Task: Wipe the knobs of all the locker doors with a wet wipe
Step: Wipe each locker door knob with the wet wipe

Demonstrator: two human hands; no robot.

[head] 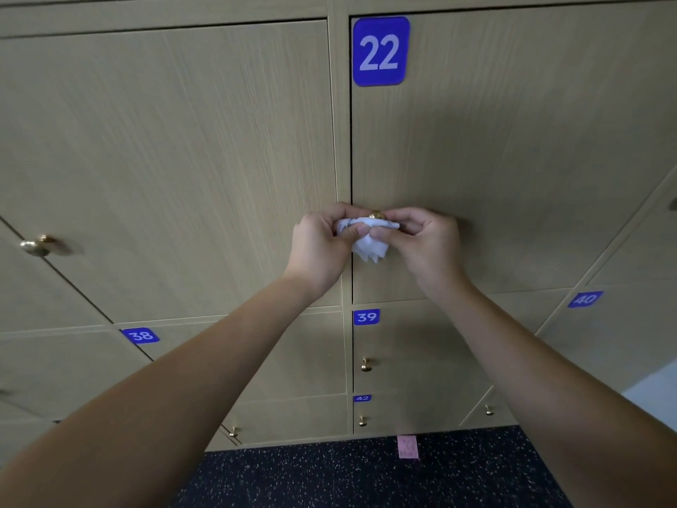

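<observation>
Closest to me my two bare forearms reach up and away over the dark speckled floor [366, 478], where a small pink slip [407, 446] lies just in front of the lockers. My left hand [322, 247] and right hand [426, 243] meet at the knob [376, 215] of the door numbered 22 [513, 159], low at that door's left edge. Both hands pinch the white wet wipe [368, 238] between curled fingers and thumbs; the wipe is bunched under and around the brass knob, with only the knob's top showing above it and crumpled folds hanging below. Far left, another brass knob [36, 246] sits bare on the neighbouring door. Below are doors labelled 38 [141, 335], 39 [366, 317], 40 [585, 299] and 42 [362, 398], with small brass knobs on the lower ones.
</observation>
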